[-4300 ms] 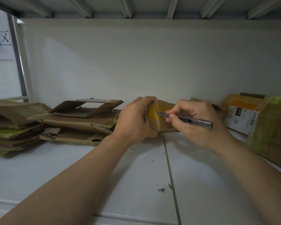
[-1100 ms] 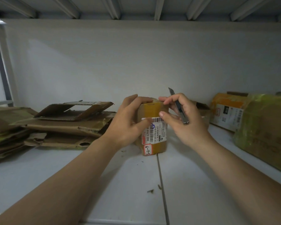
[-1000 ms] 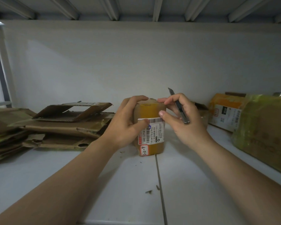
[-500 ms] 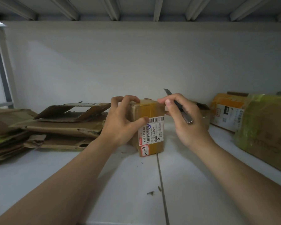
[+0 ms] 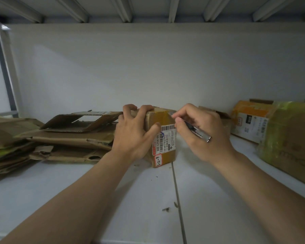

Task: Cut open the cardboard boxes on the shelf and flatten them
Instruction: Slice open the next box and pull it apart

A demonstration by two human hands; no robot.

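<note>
While left grip [image 5: 134, 136] is clamping taped box [image 5: 158, 118] upright on shelf [image 5: 218, 199], right grip [image 5: 202, 120] is pinching utility knife [image 5: 200, 135] at top edge; best running blade shallow along tape seam, away from left grip.

**Occluded and truncated regions.** The left side of the small box [image 5: 163, 120] is covered by the left hand [image 5: 133, 136], and a corner of the label [image 5: 166, 140] is overlapped by its thumb. The label's fine print is too small to be read. Most of the blade of the knife [image 5: 198, 133] is concealed by the fingers of the right hand [image 5: 204, 134] — the tip appears only as a blur, and its contact with the tape cannot be determined. A further carton [image 5: 218, 113] is largely hidden behind that hand. The flattened cardboard pile [image 5: 11, 138] is cut off by the left edge. The green-wrapped box [image 5: 292, 138] is cut off by the right edge — its printing is blurred. The orange box [image 5: 248, 124] is partly masked by it.
</note>
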